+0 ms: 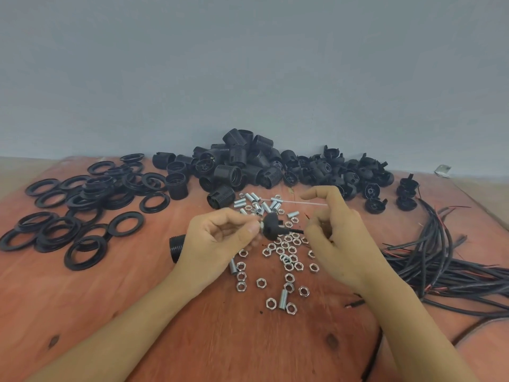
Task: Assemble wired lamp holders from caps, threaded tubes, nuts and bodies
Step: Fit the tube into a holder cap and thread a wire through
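**Pinching a silver piece (258, 226) against a black cap (271, 224) at mid-frame**

The left hand (220, 238) sits just left of the frame's centre. Its fingers are curled, and thumb and forefinger nip the silver piece at the cap's left face. Whether that piece is a nut or a tube end cannot be told. The right hand (333, 232) is just right of centre, with its fingers curled round a black cable (296, 231) that leaves the cap's right side and its forefinger raised. The two hands are near one another with the cap between them, above the wooden table (110, 299).

Loose nuts (287, 278) lie scattered below the hands, and threaded tubes (256, 201) lie just above them. A heap of lamp bodies (237, 164) stands at upper centre against the grey wall (248, 64), with spare caps (355, 172) heaped to its right. Flat black rings (82, 205) spread over the left of the frame. A bundle of wires (446, 260) trails off the right edge. One single body (176, 248) lies beside the left wrist.
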